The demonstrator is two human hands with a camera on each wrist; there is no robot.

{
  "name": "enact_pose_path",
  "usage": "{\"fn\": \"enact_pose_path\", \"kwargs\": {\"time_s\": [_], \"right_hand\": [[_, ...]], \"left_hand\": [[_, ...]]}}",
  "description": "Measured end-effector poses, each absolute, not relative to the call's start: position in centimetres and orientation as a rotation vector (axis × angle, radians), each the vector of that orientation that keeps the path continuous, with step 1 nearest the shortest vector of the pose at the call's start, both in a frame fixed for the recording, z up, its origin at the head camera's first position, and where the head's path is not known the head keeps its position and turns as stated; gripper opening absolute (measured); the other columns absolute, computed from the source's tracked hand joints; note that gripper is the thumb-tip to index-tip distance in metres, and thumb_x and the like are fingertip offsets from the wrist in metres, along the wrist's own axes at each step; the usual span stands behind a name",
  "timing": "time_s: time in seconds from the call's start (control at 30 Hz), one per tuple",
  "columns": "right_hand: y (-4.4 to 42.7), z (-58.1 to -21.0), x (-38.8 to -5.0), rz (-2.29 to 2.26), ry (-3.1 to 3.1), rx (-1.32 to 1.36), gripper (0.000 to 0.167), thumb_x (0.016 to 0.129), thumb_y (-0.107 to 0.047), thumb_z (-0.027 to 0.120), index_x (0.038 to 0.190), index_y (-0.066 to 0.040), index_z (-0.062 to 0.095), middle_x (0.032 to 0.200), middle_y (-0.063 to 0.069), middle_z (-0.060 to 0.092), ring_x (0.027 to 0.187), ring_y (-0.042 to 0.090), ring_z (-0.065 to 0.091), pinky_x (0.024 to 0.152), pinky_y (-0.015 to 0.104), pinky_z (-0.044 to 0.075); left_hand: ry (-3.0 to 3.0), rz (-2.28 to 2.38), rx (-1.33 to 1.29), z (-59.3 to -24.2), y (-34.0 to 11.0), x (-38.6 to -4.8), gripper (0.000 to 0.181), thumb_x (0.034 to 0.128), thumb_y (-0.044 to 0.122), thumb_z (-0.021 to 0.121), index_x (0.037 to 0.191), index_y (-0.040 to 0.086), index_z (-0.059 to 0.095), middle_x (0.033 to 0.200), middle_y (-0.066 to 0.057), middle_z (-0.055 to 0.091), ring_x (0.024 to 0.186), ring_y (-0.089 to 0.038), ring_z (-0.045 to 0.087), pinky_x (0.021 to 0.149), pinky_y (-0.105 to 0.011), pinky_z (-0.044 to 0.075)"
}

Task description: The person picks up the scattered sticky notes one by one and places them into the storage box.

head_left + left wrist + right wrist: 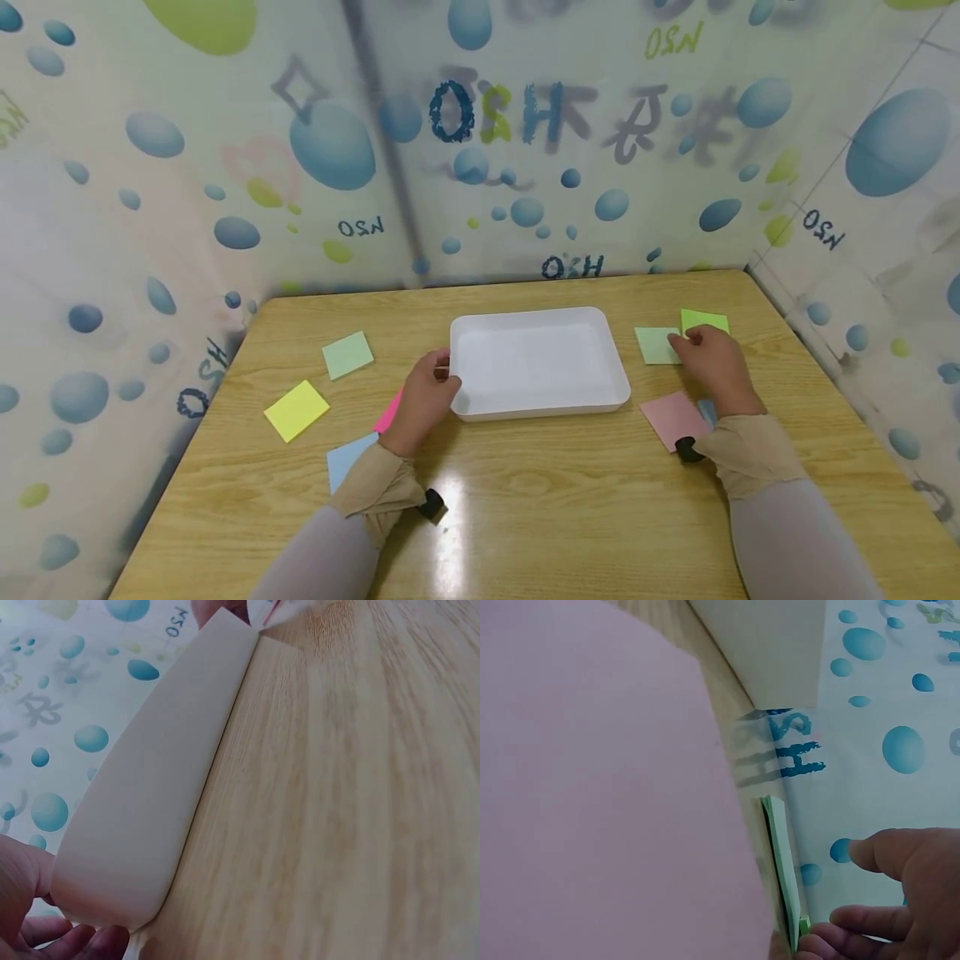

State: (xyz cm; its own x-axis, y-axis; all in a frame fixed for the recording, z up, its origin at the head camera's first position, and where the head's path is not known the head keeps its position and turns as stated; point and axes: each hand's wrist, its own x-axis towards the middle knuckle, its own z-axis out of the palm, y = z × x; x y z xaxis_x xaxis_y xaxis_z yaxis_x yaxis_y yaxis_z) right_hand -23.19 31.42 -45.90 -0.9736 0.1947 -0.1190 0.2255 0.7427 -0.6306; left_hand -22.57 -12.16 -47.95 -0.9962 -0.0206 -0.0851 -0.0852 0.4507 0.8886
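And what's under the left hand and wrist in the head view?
A bright pink note and a blue note peek out past the left side of the left hand and its tan cuff. Their covered parts, and anything else beneath, cannot be seen.

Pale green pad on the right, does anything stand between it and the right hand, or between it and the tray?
Nothing visible does. The right hand is right at the pale green pad, and only table shows between pad and tray. The pink pad lies off that path.
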Motion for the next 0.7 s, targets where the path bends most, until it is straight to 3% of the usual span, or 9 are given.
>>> {"fn": "enact_pose_path", "kwargs": {"time_s": [0.13,0.2,0.27,0.33,0.43,0.7], "right_hand": [[31.51,-46.32,-23.19,-0.964,2.921,0.365,0.071,0.103,-0.054,0.052,0.128,0.012,0.061,0.126,0.031,0.063,0.103,0.042,0.060,0.083,0.051,0.052],[31.42,-46.39,-23.22,-0.899,2.943,0.355,0.066,0.101,-0.056,0.056,0.104,0.009,0.067,0.095,0.021,0.067,0.082,0.032,0.058,0.068,0.041,0.048],[31.24,-46.32,-23.24,-0.839,2.963,0.330,0.061,0.099,-0.055,0.061,0.078,0.002,0.062,0.069,0.008,0.056,0.066,0.024,0.050,0.058,0.034,0.040],[31.08,-46.23,-23.28,-0.788,2.977,0.300,0.059,0.097,-0.053,0.064,0.063,-0.006,0.052,0.058,-0.001,0.041,0.058,0.019,0.043,0.053,0.032,0.035],[30.91,-46.10,-23.35,-0.718,2.988,0.259,0.061,0.095,-0.052,0.067,0.058,-0.011,0.044,0.055,-0.003,0.034,0.055,0.018,0.040,0.050,0.031,0.033],[30.86,-46.47,-24.16,-0.662,2.952,0.276,0.058,0.090,-0.056,0.071,0.067,-0.006,0.051,0.068,0.008,0.046,0.064,0.025,0.050,0.051,0.033,0.040]], "left_hand": [[2.620,1.608,-0.096,-48.00,-12.15,-22.53,0.050,0.0957,0.010,0.059,0.145,0.004,0.055,0.138,-0.012,0.062,0.122,-0.031,0.061,0.101,-0.046,0.054],[2.617,1.614,-0.098,-47.87,-12.13,-22.43,0.050,0.0955,0.009,0.059,0.145,0.004,0.055,0.138,-0.013,0.062,0.122,-0.031,0.061,0.101,-0.046,0.054],[2.618,1.619,-0.090,-47.71,-12.10,-22.35,0.051,0.0952,0.008,0.059,0.146,0.002,0.054,0.138,-0.014,0.062,0.122,-0.032,0.061,0.101,-0.046,0.054],[2.620,1.618,-0.079,-47.65,-12.07,-22.27,0.052,0.0951,0.008,0.059,0.146,0.002,0.054,0.138,-0.015,0.061,0.122,-0.032,0.061,0.101,-0.046,0.054],[2.620,1.619,-0.064,-47.70,-12.03,-22.26,0.052,0.0953,0.007,0.058,0.147,0.001,0.053,0.138,-0.016,0.061,0.122,-0.033,0.061,0.100,-0.046,0.054],[2.612,1.633,-0.075,-47.80,-12.17,-22.33,0.053,0.0948,0.008,0.058,0.147,0.002,0.053,0.139,-0.015,0.061,0.122,-0.032,0.061,0.099,-0.046,0.055]]}}
